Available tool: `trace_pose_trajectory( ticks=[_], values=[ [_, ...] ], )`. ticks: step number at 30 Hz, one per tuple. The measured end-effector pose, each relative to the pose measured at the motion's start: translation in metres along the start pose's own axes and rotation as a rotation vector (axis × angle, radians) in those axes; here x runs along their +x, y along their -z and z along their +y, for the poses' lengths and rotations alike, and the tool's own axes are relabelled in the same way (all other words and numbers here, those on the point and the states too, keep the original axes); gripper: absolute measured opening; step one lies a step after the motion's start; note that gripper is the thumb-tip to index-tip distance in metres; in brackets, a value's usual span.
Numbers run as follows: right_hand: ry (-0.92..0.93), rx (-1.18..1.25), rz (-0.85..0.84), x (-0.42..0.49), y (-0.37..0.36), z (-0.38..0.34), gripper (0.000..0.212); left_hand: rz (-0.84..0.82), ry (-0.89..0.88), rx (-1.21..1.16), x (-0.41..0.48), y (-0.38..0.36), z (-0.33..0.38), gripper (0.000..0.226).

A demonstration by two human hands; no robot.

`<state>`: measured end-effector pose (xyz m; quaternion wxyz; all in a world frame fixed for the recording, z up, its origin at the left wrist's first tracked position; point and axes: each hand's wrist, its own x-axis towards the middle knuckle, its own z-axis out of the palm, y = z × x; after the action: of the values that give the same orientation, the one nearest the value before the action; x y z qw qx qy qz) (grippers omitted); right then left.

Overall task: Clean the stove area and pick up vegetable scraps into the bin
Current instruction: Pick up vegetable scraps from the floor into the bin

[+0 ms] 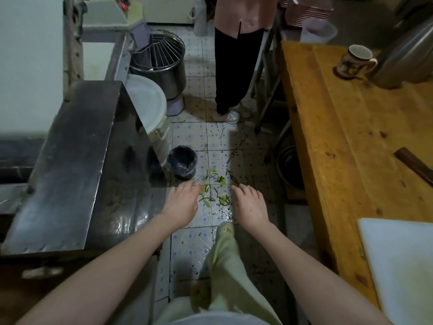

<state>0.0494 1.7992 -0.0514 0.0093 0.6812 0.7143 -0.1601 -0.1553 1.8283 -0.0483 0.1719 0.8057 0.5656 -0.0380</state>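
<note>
Green and yellow vegetable scraps (216, 187) lie scattered on the dotted tile floor, just in front of my hands. A small bin (182, 162) lined with a dark bag stands on the floor beyond them, against the metal stove cabinet (70, 165). My left hand (181, 202) and my right hand (250, 205) are both stretched out palm down above the floor, fingers apart, holding nothing. The scraps lie between the two hands and slightly past the fingertips.
Another person (236, 55) in black trousers stands on the floor beyond the scraps. A wooden table (351, 127) on the right carries a mug (356, 61), a knife handle (413, 164) and a white cutting board (403, 266). A white lidded bucket (150, 106) and a steel mixer bowl (161, 62) stand at left.
</note>
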Motion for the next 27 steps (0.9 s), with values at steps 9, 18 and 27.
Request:
trace_pose_trajectory(
  ticks=[9,18,27],
  values=[
    [0.024,-0.006,-0.061,0.106,0.02,0.037,0.054,-0.025,0.082,0.005,0.101,0.018,-0.005,0.056],
    [-0.004,0.006,-0.196,0.182,-0.002,0.07,0.061,-0.036,0.196,-0.086,0.164,-0.009,-0.019,0.055],
    [-0.119,0.063,-0.285,0.216,-0.068,0.089,0.062,-0.11,0.226,-0.096,0.21,-0.068,-0.057,0.054]
  ],
)
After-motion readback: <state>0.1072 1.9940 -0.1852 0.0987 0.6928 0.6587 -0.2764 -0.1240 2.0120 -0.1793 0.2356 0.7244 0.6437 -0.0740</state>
